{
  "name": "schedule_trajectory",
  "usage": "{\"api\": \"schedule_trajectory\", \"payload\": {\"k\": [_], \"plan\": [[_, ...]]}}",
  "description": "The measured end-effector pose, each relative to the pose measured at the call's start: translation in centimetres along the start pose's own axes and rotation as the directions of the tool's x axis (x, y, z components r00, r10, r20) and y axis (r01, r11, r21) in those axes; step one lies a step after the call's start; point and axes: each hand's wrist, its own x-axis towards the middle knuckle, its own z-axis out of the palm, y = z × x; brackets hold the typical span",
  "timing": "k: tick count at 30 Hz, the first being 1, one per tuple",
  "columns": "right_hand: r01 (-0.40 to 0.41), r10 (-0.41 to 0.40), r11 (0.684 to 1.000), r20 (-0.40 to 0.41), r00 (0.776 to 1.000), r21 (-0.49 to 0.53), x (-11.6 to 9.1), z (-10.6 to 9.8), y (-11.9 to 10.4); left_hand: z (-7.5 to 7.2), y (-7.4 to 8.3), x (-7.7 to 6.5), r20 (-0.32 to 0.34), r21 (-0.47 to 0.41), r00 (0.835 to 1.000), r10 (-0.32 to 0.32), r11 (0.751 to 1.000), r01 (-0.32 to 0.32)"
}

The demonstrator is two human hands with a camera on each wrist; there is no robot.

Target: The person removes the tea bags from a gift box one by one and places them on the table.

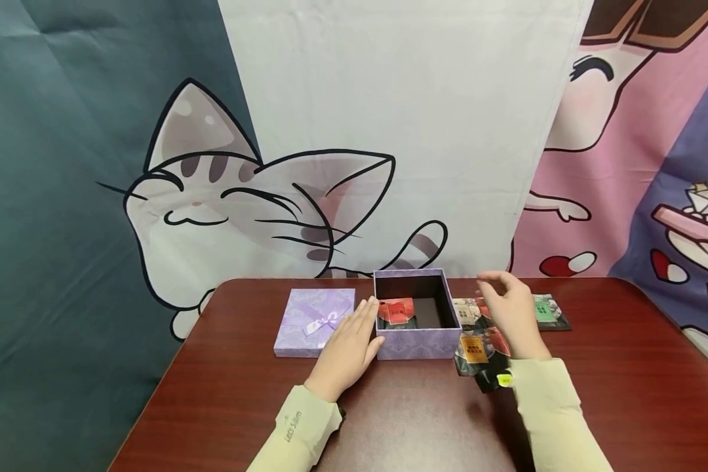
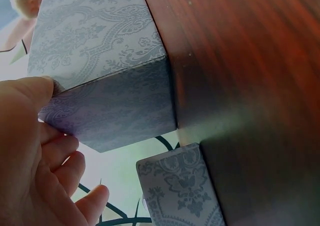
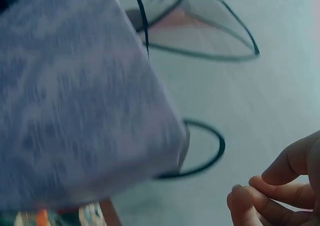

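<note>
A purple patterned gift box [image 1: 419, 344] stands uncovered on the table, with a red-labelled packet [image 1: 397, 313] at its left inside. My left hand [image 1: 345, 347] rests against the box's near left corner. Its thumb touches the front, and its fingers lie along the left side [image 2: 115, 113]. Right of the box, my right hand [image 1: 510, 314] is raised over several flat packets, among them one with an orange label [image 1: 474, 350]. Its fingertips come close to the thumb, with nothing seen between them. In the right wrist view, those loosely bent fingers [image 3: 242, 201] are apart from the box.
The purple lid [image 1: 307, 321], with a ribbon bow, lies left of the box. A green-labelled packet [image 1: 547, 311] lies beyond the right hand. A small black item with a yellow-green label [image 1: 503, 379] shows near the right wrist. A printed cloth [image 1: 436, 131] hangs behind the table.
</note>
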Motion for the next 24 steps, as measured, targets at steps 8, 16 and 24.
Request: {"api": "schedule_trajectory", "payload": {"k": [8,16,24], "plan": [[0.124,-0.121,0.992,0.079,0.990,-0.038,-1.5,3.3,-2.4,0.2,0.1,-0.1,-0.001,0.002,1.000,-0.001,1.000,0.001],[0.155,-0.130,0.982,0.209,0.969,-0.107,-1.7,6.5,-3.2,0.2,0.0,-0.3,-0.018,0.013,1.000,0.010,1.000,-0.009],[0.077,-0.005,0.973,0.313,0.950,-0.220,1.0,8.7,-3.3,0.2,0.0,-0.1,-0.030,0.034,0.999,0.031,0.999,-0.030]]}}
